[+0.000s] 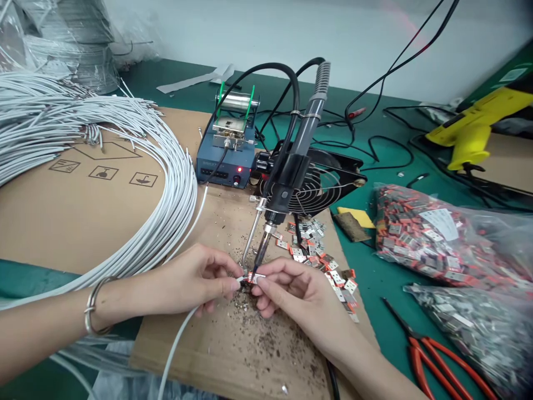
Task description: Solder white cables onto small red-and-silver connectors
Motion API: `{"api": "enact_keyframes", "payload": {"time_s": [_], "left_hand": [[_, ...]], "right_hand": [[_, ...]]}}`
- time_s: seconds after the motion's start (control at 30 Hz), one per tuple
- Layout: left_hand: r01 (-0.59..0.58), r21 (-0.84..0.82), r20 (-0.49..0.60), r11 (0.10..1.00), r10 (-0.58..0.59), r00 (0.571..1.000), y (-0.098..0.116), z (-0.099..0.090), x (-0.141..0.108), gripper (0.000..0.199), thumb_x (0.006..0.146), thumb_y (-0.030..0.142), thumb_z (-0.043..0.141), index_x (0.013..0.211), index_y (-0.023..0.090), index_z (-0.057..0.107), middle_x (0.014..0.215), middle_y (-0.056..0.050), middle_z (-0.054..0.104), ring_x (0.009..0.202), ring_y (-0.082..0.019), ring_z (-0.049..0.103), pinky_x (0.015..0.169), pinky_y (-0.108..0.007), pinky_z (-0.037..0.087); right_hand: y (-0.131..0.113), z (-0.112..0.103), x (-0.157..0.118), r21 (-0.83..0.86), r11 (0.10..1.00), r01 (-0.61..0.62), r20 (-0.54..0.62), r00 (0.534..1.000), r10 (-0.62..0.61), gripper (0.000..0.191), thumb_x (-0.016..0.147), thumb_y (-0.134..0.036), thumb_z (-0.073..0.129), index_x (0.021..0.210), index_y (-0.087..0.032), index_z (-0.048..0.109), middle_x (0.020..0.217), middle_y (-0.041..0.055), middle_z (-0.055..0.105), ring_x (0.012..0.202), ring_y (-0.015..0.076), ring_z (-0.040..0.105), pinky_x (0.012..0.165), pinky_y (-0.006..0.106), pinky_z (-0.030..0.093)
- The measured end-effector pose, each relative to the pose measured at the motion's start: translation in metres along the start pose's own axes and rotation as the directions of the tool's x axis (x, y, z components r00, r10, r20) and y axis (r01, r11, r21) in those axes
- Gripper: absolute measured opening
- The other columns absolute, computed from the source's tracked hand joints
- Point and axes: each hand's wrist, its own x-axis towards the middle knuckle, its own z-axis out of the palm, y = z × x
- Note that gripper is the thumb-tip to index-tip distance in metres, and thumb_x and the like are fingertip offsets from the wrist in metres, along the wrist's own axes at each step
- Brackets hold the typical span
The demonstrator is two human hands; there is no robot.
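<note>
Between finger and thumb, my left hand [208, 280] pinches the end of a white cable [177, 339], whose length hangs down toward the front edge. My right hand [291, 289] grips a small USB connector [255, 277] with orange-red plastic, held against the cable end. Right above the joint stands a soldering iron [266, 244] fixed in a stand, its tip at the connector. A thin metal solder feed tube [251, 236] runs down beside the iron, ending close to the same spot. The fingertips partly hide the contact.
Loose USB connectors [333, 272] lie right of the iron. Behind stand a blue solder feeder [227, 161] and a black fan [320, 186]. Coiled white cables [179, 189] fill the left. At right are bags of connectors [416, 233] and metal parts [470, 328], and red-handled pliers [420, 339].
</note>
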Motion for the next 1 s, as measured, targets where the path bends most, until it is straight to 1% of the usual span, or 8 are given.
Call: {"api": "enact_keyframes", "payload": {"time_s": [0.2,0.33,0.47,0.6,0.77,1.0], "left_hand": [[0.01,-0.001,0.007,1.0,-0.01,1.0,0.0002,0.0004,-0.001,0.017,0.079,0.03,0.054,0.086,0.015,0.055,0.05,0.008,0.047,0.037,-0.005,0.044,0.033,-0.013,0.038],[0.02,-0.014,0.001,1.0,-0.02,1.0,0.0018,0.001,-0.002,0.017,0.078,0.031,0.054,0.086,0.015,0.054,0.054,0.007,0.048,0.038,-0.005,0.045,0.033,-0.013,0.04],[0.028,-0.056,0.017,0.998,-0.027,1.0,0.0027,0.001,-0.0027,0.016,0.077,0.029,0.055,0.084,0.015,0.054,0.057,0.006,0.049,0.039,-0.005,0.045,0.033,-0.013,0.04],[0.02,-0.049,0.021,0.999,-0.019,1.0,0.0017,0.0005,-0.002,0.017,0.078,0.031,0.055,0.086,0.015,0.054,0.054,0.007,0.048,0.038,-0.005,0.044,0.033,-0.013,0.04],[0.032,-0.052,0.042,0.998,-0.03,0.999,0.0033,-0.0006,-0.002,0.018,0.079,0.032,0.055,0.086,0.015,0.054,0.055,0.007,0.048,0.039,-0.005,0.045,0.035,-0.014,0.04],[0.037,-0.057,0.041,0.998,-0.035,0.999,0.0037,-0.0019,-0.003,0.016,0.079,0.03,0.054,0.085,0.016,0.054,0.054,0.008,0.048,0.039,-0.005,0.045,0.035,-0.013,0.04]], "right_hand": [[0.0012,0.0004,-0.0006,0.009,1.0,0.012,0.002,1.0,-0.012,0.018,0.065,-0.028,0.075,0.073,-0.015,0.065,0.06,0.0025,0.067,0.046,0.0091,0.06,0.044,0.018,0.052],[0.0017,-0.0006,-0.0015,0.003,1.0,0.02,-0.003,1.0,-0.02,0.017,0.065,-0.027,0.074,0.073,-0.015,0.065,0.06,0.0029,0.067,0.046,0.0094,0.059,0.043,0.019,0.052],[0.0012,-0.002,-0.0019,0.019,1.0,0.015,0.016,1.0,-0.016,0.015,0.066,-0.026,0.074,0.074,-0.016,0.066,0.061,0.0029,0.069,0.047,0.0086,0.059,0.043,0.017,0.051],[-0.0008,-0.0017,-0.002,0.031,1.0,0.001,0.019,1.0,-0.001,0.015,0.066,-0.026,0.074,0.074,-0.015,0.067,0.061,0.0032,0.069,0.046,0.0073,0.057,0.042,0.016,0.049],[-0.0033,0.0001,-0.0022,0.026,1.0,-0.016,0.005,1.0,0.016,0.017,0.065,-0.026,0.075,0.073,-0.014,0.067,0.061,0.0039,0.069,0.045,0.0065,0.056,0.041,0.014,0.048],[-0.0037,-0.0016,-0.0022,0.01,1.0,-0.01,0.021,1.0,0.01,0.016,0.065,-0.028,0.075,0.073,-0.016,0.068,0.062,0.004,0.071,0.044,0.0057,0.053,0.041,0.014,0.043]]}}
